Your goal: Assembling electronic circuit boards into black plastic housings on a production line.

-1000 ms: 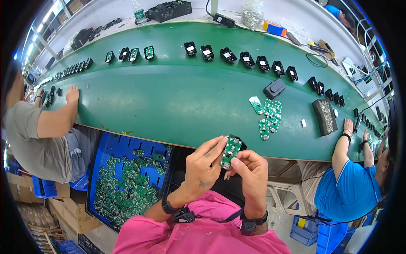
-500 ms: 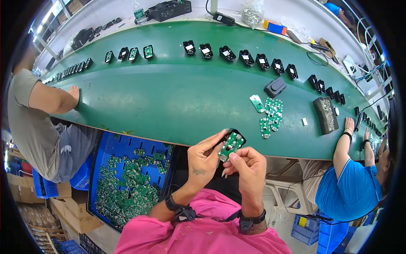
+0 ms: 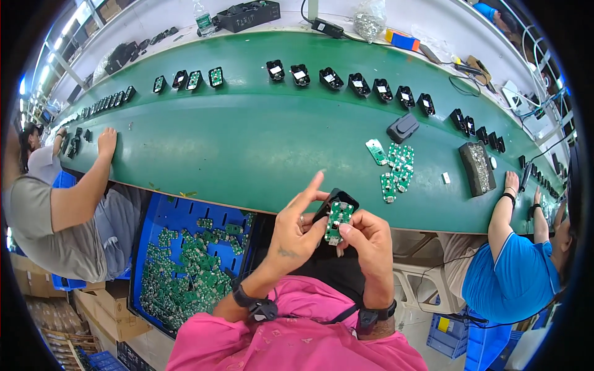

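Just over the table's front edge, my left hand (image 3: 296,232) grips a black plastic casing (image 3: 345,196) between thumb and fingers, its index finger stretched out. My right hand (image 3: 367,241) pinches a green circuit board (image 3: 339,217) by its lower right side. The board overlaps the casing's open front and looks tilted; how far it sits inside is hard to make out. Ahead and to the right lies a cluster of green circuit boards (image 3: 402,166), with a dark grey closed casing (image 3: 403,127) beyond it.
Open black casings (image 3: 359,85) form a row along the far side of the green table (image 3: 247,148). Left of my legs stands a blue bin (image 3: 185,213) with many boards. A dark block (image 3: 476,168) lies at right. Co-workers sit on both sides.
My left index finger has stretched out, and the board has turned more upright and sits lower against the casing. The co-worker at left has leaned back, revealing another person behind.
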### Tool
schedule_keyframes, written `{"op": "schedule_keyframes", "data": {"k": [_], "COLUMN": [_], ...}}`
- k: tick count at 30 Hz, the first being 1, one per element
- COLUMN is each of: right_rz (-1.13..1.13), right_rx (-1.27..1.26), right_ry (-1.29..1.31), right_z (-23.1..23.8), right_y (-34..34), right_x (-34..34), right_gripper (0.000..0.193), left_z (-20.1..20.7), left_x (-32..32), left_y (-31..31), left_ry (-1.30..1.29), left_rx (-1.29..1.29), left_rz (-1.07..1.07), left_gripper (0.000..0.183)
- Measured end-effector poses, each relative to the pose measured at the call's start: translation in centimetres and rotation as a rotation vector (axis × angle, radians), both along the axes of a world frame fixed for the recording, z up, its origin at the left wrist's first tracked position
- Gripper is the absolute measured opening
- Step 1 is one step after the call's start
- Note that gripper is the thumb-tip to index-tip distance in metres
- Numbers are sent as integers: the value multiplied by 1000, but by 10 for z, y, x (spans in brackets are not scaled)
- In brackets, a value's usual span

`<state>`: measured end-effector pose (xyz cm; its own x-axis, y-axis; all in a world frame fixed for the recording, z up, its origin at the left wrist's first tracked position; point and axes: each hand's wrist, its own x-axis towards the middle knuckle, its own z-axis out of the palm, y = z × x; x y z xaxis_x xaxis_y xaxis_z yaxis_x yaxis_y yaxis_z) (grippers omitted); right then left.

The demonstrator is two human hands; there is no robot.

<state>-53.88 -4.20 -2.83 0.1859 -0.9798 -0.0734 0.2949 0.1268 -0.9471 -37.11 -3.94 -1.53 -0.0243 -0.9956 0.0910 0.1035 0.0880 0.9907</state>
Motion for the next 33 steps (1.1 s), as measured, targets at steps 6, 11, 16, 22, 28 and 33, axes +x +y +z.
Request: {"op": "schedule_keyframes", "data": {"k": [6, 11, 16, 22, 28, 33], "right_rz": [183, 181, 169, 176, 84, 91], "right_rx": [18, 23, 34, 30, -8, -22], "right_ry": [-18, 14, 52, 95, 188, 171], "right_z": [10, 11, 14, 18, 14, 18], "right_y": [-11, -12, -13, -8, -7, -5], "right_x": [-15, -16, -16, -13, -11, -13], "right_gripper": [14, 14, 14, 15, 15, 15], "left_z": [6, 21, 31, 28, 27, 26], "left_x": [27, 26, 27, 15, 16, 14], "left_y": [-14, -13, -13, -6, -5, -5], "left_ry": [76, -142, -291, -360, -355, -331], "left_rx": [125, 78, 155, 13, -18, -35], "left_rz": [-313, -293, -287, -107, -25, -125], "left_gripper": [56, 55, 54, 47, 48, 54]}}
